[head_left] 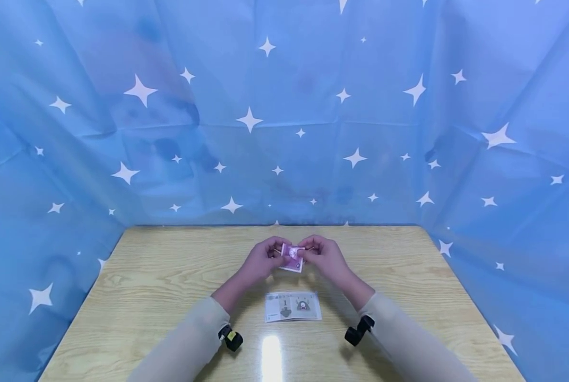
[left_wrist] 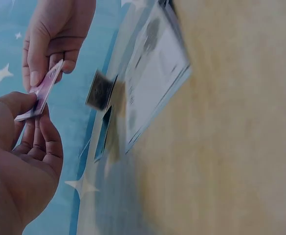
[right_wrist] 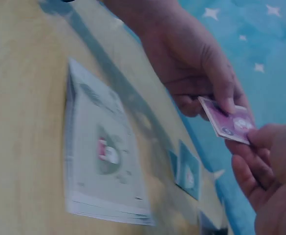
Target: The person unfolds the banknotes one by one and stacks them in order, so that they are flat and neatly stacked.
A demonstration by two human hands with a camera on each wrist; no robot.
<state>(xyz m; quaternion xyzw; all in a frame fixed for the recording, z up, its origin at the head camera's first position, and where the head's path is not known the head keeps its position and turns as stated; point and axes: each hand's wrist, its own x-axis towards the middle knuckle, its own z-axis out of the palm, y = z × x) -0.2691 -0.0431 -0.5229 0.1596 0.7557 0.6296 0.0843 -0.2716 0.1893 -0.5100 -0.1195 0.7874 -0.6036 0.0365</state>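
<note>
Closest to me there's a shiny patch of glare on the table (head_left: 136,307), plus two pale sleeves, left (head_left: 189,339) and right (head_left: 408,334), coming in from the near side. Each wrist has a little black gadget strapped on, left one (head_left: 232,338) with a yellow spot, right one (head_left: 359,330) plain black as far as I can see.

Bit further up, between the forearms, a grey paper (head_left: 293,306) lies about midway between the table's left and right edges. Its printing has a "1" and a small cartoon figure, and the right wrist view shows layered edges, so it's more than one sheet thick.

Past that, nearer the far edge, is the pink card (head_left: 292,262), held up off the table. Left hand (head_left: 261,260) pinches one side, thumb on the face, fingers curled behind. Right hand (head_left: 326,260) pinches the other side the same way.

The wrist views also catch some small cards (right_wrist: 187,169) beyond the grey paper, propped up at an angle, too blurry to read.

Behind the table's far edge hangs a blue curtain (head_left: 303,183) with white stars, which runs down the left and right edges too.
</note>
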